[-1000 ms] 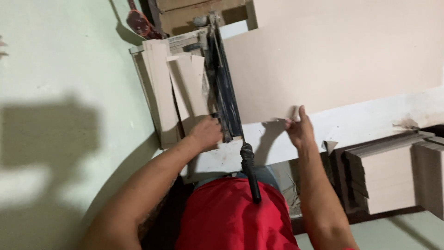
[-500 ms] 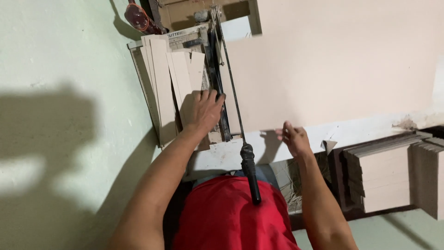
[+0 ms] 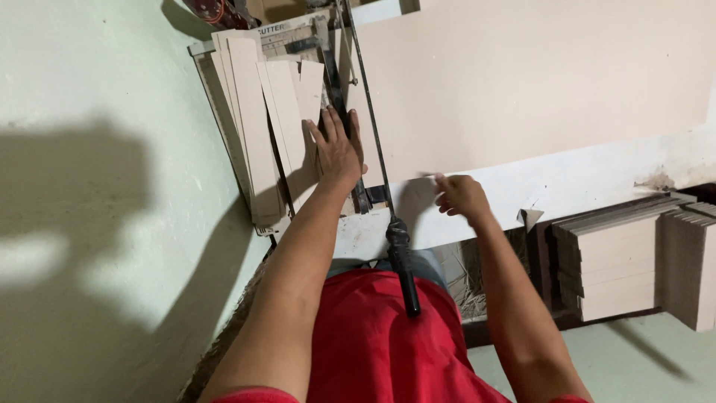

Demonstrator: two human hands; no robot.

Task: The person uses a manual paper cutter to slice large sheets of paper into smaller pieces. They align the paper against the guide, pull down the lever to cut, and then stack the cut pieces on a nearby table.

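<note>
While left hand (image 3: 337,149) lies flat (open grip), right hand (image 3: 459,195) pinches tile (image 3: 537,82) edge.

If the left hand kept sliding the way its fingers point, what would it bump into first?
Probably nothing new: the left hand already lies flat on the cut tile strips beside the cutter rail. Its fingers point up the strips toward the tile cutter's far end, though depth is unclear.
</note>
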